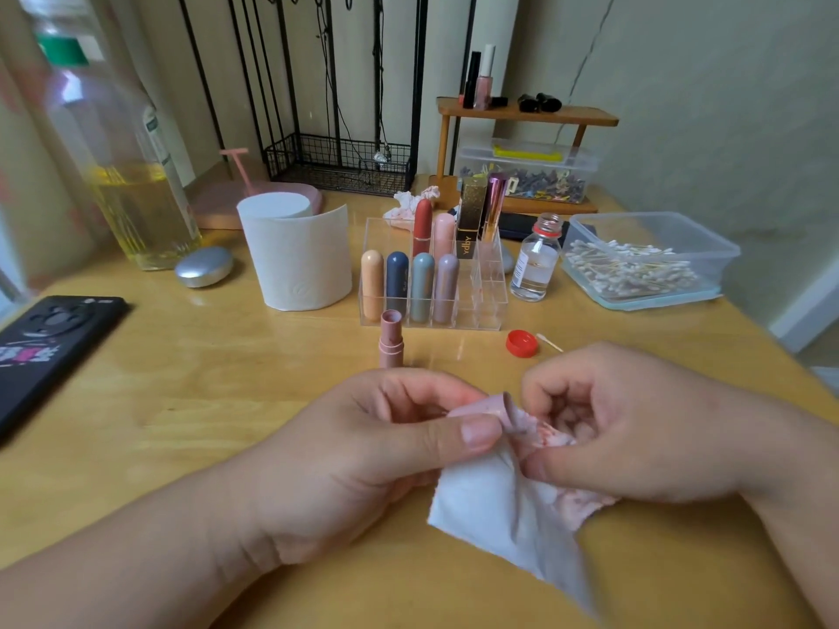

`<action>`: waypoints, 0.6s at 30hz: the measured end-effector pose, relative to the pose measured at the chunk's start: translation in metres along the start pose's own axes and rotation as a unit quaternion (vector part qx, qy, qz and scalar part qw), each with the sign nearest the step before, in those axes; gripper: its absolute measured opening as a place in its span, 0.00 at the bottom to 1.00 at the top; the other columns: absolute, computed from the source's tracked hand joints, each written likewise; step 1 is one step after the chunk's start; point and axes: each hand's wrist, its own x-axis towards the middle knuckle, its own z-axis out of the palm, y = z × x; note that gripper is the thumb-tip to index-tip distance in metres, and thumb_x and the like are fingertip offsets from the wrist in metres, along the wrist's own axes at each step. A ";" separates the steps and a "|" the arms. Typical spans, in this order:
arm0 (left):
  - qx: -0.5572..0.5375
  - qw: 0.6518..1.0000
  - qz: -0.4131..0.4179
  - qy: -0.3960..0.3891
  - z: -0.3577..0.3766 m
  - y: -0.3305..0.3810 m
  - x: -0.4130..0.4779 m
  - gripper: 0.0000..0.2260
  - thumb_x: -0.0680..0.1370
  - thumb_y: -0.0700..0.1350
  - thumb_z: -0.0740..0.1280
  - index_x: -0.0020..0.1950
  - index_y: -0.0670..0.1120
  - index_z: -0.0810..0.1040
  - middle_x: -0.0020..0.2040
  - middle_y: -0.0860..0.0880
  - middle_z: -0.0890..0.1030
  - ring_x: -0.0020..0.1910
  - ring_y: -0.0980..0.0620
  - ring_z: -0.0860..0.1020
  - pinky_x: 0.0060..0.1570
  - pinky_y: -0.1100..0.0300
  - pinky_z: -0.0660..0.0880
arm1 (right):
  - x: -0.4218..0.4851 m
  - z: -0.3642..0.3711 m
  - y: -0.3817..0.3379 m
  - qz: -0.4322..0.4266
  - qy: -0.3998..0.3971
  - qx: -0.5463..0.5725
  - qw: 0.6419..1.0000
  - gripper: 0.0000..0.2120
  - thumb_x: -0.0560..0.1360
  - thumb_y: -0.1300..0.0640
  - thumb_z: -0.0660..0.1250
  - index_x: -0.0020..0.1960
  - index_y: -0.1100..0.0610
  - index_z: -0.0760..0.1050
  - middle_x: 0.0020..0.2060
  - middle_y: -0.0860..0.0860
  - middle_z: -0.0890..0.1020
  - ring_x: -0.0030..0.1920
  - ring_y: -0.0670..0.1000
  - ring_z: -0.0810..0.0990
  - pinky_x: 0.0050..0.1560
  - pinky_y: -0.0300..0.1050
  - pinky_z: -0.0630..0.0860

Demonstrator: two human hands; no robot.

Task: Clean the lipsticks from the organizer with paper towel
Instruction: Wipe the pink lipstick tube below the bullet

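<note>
Well beyond left hand (363, 456), right hand (635, 429): organizer (491, 306).

You get soft, even daylight — the bottle (97, 143) at upper left is blurred, and frame edges bow outward.

On my surface (227, 383) the organizer (488, 283) sits mid-way back, lipsticks (397, 283) standing in its left compartments. The towel roll (297, 256) stands just left of it, the small bottle (535, 265) just right, the swab box (649, 261) farther right. An open lipstick (391, 342) stands just before the organizer; a bottle cap (521, 343) lies right of that. Nearest me, the left hand (363, 456) holds a lipstick cap (503, 408) against the towel sheet (481, 506) in the right hand (635, 429).
</note>
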 end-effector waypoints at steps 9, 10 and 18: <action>0.224 0.968 -0.022 0.112 0.003 0.003 0.001 0.19 0.67 0.56 0.76 0.48 0.43 0.84 0.50 0.34 0.83 0.47 0.33 0.80 0.55 0.37 0.74 | 0.001 -0.016 -0.006 0.107 0.054 -0.112 0.986 0.27 0.64 0.31 0.72 0.39 0.56 0.78 0.27 0.54 0.78 0.28 0.47 0.71 0.31 0.44 0.67; 0.242 0.963 -0.020 0.115 0.003 0.003 0.001 0.19 0.67 0.57 0.75 0.48 0.45 0.84 0.50 0.35 0.83 0.47 0.33 0.80 0.55 0.36 0.74 | 0.003 -0.023 0.000 0.116 0.132 -0.120 0.977 0.27 0.64 0.31 0.71 0.38 0.56 0.79 0.27 0.55 0.77 0.27 0.47 0.70 0.31 0.44 0.66; 0.253 0.960 -0.032 0.115 0.003 0.004 0.001 0.17 0.63 0.53 0.79 0.49 0.48 0.85 0.49 0.41 0.85 0.54 0.34 0.80 0.61 0.33 0.71 | 0.023 -0.038 0.043 0.284 0.248 -0.199 0.905 0.10 0.69 0.46 0.76 0.40 0.50 0.79 0.39 0.47 0.81 0.40 0.48 0.79 0.37 0.43 0.72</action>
